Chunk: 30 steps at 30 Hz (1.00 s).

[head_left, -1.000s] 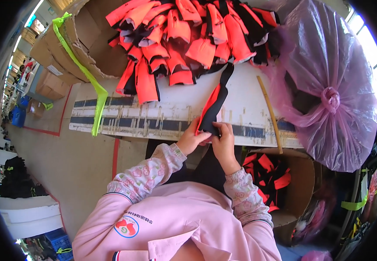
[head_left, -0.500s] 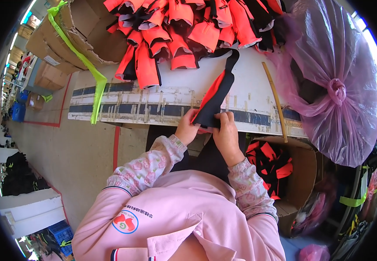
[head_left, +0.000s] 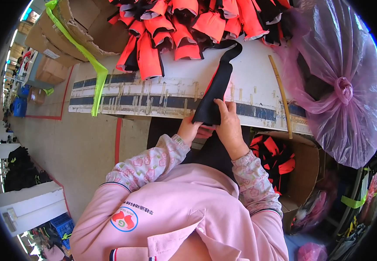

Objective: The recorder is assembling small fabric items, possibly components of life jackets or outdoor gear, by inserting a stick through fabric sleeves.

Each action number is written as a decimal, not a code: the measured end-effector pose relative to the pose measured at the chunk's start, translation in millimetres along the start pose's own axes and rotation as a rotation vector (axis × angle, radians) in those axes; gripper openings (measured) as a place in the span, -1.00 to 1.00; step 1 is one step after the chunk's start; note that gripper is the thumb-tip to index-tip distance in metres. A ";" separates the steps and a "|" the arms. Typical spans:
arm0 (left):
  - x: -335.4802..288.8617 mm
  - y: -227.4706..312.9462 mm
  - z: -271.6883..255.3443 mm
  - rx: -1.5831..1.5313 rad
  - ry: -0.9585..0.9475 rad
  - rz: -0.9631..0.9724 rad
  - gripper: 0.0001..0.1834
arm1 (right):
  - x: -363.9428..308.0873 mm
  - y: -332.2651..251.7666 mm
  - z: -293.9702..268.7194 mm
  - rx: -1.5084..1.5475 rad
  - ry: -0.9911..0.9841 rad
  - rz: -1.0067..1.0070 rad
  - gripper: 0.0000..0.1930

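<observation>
A long black fabric piece with an orange side (head_left: 215,96) stretches from the table's front edge back toward the pile, its far end curling over. Its near end is in both my hands. My left hand (head_left: 191,129) grips the lower left corner, the fingers tucked partly underneath and hidden. On the right edge, my right hand (head_left: 229,125) pinches the cloth between thumb and fingers. Mostly the black face is turned up, with a thin orange strip along the left. Beyond it lie several orange and black fabric tubes (head_left: 149,56) in a heap.
A worn, taped table (head_left: 162,89) spans the front. On it are an open cardboard box (head_left: 58,48) with a neon-yellow strip (head_left: 97,71), a thin wooden stick (head_left: 280,93), and a knotted purple plastic bag (head_left: 349,126). Below right stands a carton (head_left: 304,174) of orange-black pieces.
The fabric piece has turned, showing more black and less orange. My right hand's fingers have shifted up its edge, and fingers now show beneath the near end. The view has moved slightly.
</observation>
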<state>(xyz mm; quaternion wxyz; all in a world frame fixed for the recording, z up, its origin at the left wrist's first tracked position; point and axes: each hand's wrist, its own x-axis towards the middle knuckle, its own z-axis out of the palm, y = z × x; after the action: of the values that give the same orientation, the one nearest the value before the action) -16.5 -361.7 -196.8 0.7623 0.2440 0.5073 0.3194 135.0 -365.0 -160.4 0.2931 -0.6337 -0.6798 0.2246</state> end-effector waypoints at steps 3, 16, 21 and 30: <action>3.5 -1.9 7.0 0.105 0.048 0.014 -0.73 | -0.1 -0.8 1.2 0.021 0.003 -0.029 -0.30; -4.3 -9.5 20.0 -0.103 0.060 0.095 -0.79 | -3.5 7.7 -3.4 0.053 -0.051 -0.138 -0.35; -8.9 -8.3 17.5 -0.029 0.041 0.056 -0.74 | -4.0 13.6 -0.6 0.033 -0.031 -0.166 -0.39; 3.7 -22.9 11.7 -0.068 -0.060 -0.065 -0.59 | -7.2 14.6 0.0 -0.008 -0.076 -0.183 -0.36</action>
<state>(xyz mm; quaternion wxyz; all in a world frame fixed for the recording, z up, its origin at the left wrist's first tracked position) 0.8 -375.0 -210.8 0.7950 0.2107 0.4806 0.3042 145.8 -370.8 -171.1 0.2841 -0.5610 -0.7464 0.2180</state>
